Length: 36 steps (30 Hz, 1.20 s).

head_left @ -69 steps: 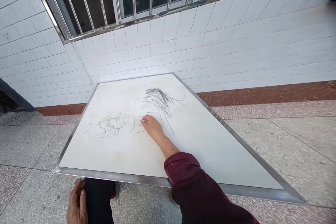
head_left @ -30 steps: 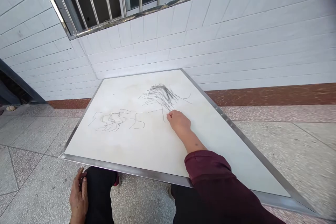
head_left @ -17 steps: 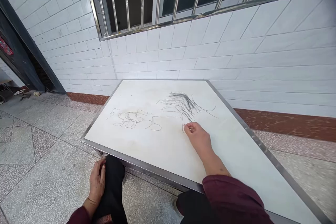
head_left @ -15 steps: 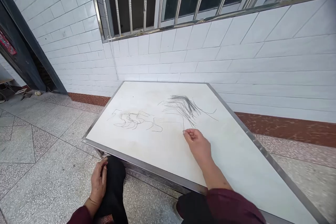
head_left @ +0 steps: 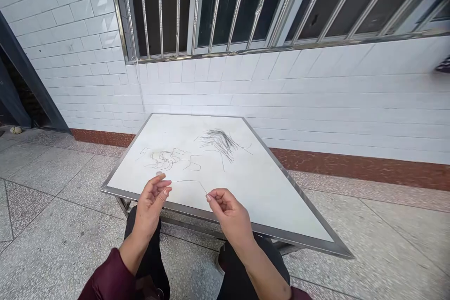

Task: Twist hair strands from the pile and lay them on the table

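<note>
The right hand (head_left: 236,219) is closed at the fingertips, thumb and forefinger pinching one end of a thin strand (head_left: 186,180), while its other fingers curl in. From that pinch the strand rises to a bend, then runs nearly level towards the left hand (head_left: 148,208), which is partly open, its fingers loosely curved and the thumb a little apart from them; whether its fingertips touch the strand, I cannot tell. Both hands are over the near part of a white-topped table (head_left: 277,201) with a grey metal edge. Beyond them on the tabletop, a tangle of loose bent strands (head_left: 165,157) lies to the left, and a denser dark bunch of strands (head_left: 221,139) to the right, some ends fanning out towards the right edge. The person's maroon sleeve (head_left: 109,277) covers the left forearm, and dark trousers (head_left: 258,262) show at the near edge. Speckled floor (head_left: 75,225) spreads around. Behind the table stands a white tiled wall (head_left: 197,89) with a reddish-brown base strip (head_left: 351,164), and above it a window with metal bars (head_left: 240,7).
</note>
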Motion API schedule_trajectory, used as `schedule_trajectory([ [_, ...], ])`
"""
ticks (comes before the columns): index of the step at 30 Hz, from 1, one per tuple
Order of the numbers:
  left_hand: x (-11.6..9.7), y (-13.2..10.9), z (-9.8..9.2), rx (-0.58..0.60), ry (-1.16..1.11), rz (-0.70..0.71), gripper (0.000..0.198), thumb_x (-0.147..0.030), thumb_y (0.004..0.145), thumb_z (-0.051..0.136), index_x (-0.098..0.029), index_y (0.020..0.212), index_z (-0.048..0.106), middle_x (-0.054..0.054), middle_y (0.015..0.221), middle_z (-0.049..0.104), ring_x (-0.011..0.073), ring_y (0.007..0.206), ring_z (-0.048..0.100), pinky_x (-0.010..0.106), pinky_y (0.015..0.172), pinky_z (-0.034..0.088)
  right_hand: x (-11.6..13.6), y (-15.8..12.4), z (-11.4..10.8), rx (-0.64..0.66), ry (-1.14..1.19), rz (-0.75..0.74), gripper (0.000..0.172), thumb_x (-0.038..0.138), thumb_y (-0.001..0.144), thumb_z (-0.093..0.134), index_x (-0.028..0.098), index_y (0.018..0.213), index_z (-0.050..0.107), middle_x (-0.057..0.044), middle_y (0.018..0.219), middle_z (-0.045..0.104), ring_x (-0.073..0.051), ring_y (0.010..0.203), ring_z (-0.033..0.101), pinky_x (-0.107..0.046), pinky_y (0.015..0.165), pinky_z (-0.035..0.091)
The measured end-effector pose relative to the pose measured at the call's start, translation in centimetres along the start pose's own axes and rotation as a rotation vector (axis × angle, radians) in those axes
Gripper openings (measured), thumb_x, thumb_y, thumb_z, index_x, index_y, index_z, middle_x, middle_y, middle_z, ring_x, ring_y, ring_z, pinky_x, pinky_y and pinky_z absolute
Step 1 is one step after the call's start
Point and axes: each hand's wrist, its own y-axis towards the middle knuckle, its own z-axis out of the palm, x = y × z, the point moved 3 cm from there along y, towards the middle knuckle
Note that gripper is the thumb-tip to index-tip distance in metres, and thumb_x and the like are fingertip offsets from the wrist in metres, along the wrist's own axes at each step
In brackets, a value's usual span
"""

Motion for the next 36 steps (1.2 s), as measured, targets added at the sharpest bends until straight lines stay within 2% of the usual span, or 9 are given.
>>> schedule_trajectory([
  [4,1.0,-1.9,0.1,-0.053,-0.067,-0.03,0.032,-0.038,0.084,0.068,-0.018,0.109,0.068,0.009,0.102,0.073,0.0192,0.093,0.068,0.033,0.086,0.052,1.5,-2.5,0.5,0.079,0.009,-0.066,0.027,0.047,0.086,0.058,0.023,0.097,0.066,-0.004,0.075,0.065,-0.017,0.061,0.061,-0.027,0.053,0.05],
  [7,1.4,-2.9,-0.4,-0.092,-0.053,-0.023,0.03,-0.037,0.082,0.071,-0.018,0.106,0.069,0.009,0.104,0.073,0.0188,0.094,0.068,0.032,0.085,0.052,1.9,-3.9,1.0,0.102,-0.063,-0.146,0.024,0.04,0.09,0.054,0.026,0.105,0.066,-0.003,0.075,0.065,-0.017,0.058,0.06,-0.028,0.053,0.051],
  [10,1.1,-3.7,-0.4,-0.047,-0.032,-0.027,0.031,-0.034,0.08,0.072,-0.018,0.106,0.069,0.01,0.107,0.072,0.0208,0.098,0.068,0.035,0.092,0.051,2.4,-4.9,1.7,0.058,-0.174,-0.321,0.018,0.032,0.092,0.053,0.027,0.103,0.066,-0.003,0.077,0.066,-0.017,0.059,0.061,-0.03,0.056,0.053],
  [13,0.9,-4.4,0.2,0.025,-0.075,-0.031,0.033,-0.033,0.08,0.072,-0.017,0.109,0.068,0.012,0.108,0.072,0.0224,0.1,0.068,0.039,0.094,0.051,3.0,-5.7,2.9,0.08,-0.246,-0.51,0.017,0.024,0.092,0.053,0.028,0.103,0.066,-0.004,0.081,0.068,-0.018,0.065,0.063,-0.031,0.059,0.054],
  [16,1.1,-4.8,0.3,0.01,-0.119,-0.048,0.033,-0.032,0.078,0.074,-0.017,0.107,0.069,0.011,0.103,0.073,0.0211,0.095,0.068,0.037,0.091,0.052,3.3,-6.2,3.9,0.115,-0.281,-0.597,0.02,0.019,0.092,0.053,0.028,0.106,0.064,-0.004,0.083,0.068,-0.019,0.07,0.065,-0.031,0.06,0.054],
  [22,1.6,-4.9,0.0,-0.024,-0.147,-0.093,0.031,-0.03,0.076,0.076,-0.016,0.103,0.071,0.009,0.092,0.073,0.0166,0.083,0.066,0.029,0.078,0.053,3.0,-7.0,4.8,0.178,-0.27,-0.626,0.021,0.017,0.094,0.051,0.028,0.111,0.057,-0.002,0.081,0.065,-0.016,0.065,0.062,-0.029,0.057,0.053],
  [28,1.5,-5.0,0.5,-0.027,-0.231,-0.152,0.035,-0.03,0.074,0.077,-0.016,0.105,0.068,0.004,0.084,0.07,0.0146,0.081,0.064,0.028,0.079,0.051,2.4,-7.2,5.1,0.193,-0.24,-0.568,0.018,0.019,0.096,0.05,0.025,0.111,0.057,-0.003,0.085,0.065,-0.016,0.071,0.063,-0.029,0.061,0.054],
  [33,1.5,-5.0,0.6,-0.014,-0.217,-0.168,0.035,-0.028,0.078,0.074,-0.018,0.111,0.065,0.0,0.078,0.066,0.0115,0.073,0.06,0.025,0.075,0.049,2.3,-7.4,5.3,0.259,-0.21,-0.609,0.018,0.017,0.097,0.049,0.023,0.111,0.057,-0.003,0.086,0.064,-0.017,0.076,0.062,-0.03,0.065,0.053],
  [36,1.4,-5.1,0.3,-0.031,-0.124,-0.142,0.037,-0.027,0.079,0.074,-0.018,0.114,0.065,0.0,0.076,0.066,0.0102,0.069,0.057,0.023,0.071,0.047,3.1,-7.1,4.4,0.181,-0.227,-0.684,0.021,0.015,0.096,0.052,0.022,0.114,0.059,-0.006,0.095,0.066,-0.018,0.086,0.062,-0.031,0.073,0.053],
])
